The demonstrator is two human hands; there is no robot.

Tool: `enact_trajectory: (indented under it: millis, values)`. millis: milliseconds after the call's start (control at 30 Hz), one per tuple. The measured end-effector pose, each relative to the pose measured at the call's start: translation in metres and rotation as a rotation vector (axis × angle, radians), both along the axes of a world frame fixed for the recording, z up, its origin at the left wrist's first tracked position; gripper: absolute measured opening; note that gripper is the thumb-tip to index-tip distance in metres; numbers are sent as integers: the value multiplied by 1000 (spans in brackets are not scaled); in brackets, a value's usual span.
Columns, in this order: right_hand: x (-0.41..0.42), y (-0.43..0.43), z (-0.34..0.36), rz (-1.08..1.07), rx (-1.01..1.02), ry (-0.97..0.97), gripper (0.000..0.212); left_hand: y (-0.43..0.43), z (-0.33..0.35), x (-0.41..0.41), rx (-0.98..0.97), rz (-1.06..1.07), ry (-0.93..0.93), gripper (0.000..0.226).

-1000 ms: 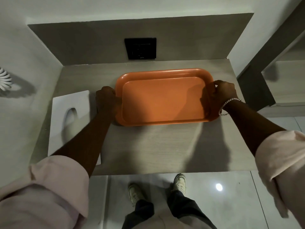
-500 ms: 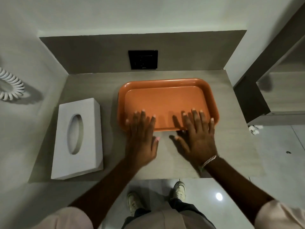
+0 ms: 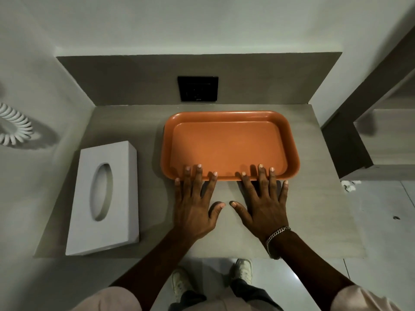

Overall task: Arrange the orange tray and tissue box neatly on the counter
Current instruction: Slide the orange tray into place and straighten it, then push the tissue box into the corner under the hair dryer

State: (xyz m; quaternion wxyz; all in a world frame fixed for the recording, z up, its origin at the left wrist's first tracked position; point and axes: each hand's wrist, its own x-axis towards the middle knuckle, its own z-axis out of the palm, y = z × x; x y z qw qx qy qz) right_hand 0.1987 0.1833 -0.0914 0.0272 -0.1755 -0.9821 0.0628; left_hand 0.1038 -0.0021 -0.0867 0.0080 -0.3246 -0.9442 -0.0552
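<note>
1. Your left hand [image 3: 195, 206] and right hand [image 3: 265, 205] lie flat on the worktop [image 3: 314, 221], fingers [image 3: 198, 176] spread, tips touching the orange tray [image 3: 229, 144] near rim.
2. The tissue box [image 3: 105, 198] sits apart, left of the tray.

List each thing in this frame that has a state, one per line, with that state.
Orange tray: empty, flat on the counter.
Tissue box: flat, left of tray, apart from it; no tissue showing.
Left hand: open, fingers spread over tray's near rim.
Right hand: open, same.
</note>
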Motion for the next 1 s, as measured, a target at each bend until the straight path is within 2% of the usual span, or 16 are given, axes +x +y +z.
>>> enact_trajectory:
  millis: [333, 667, 800, 1000]
  values:
    - [-41, 20, 5, 16, -41, 6, 82, 18, -2, -43, 5, -6, 36, 80]
    - [-47, 19, 16, 27, -94, 24, 81, 14, 9, -46, 57, -25, 9, 78]
    - [-44, 1, 30, 168, -157, 73, 81, -9, 28, -44, 163, 31, 9, 79]
    - [-51, -50, 45, 486, -193, 68, 76, -66, 54, -39, 217, 317, 61, 81]
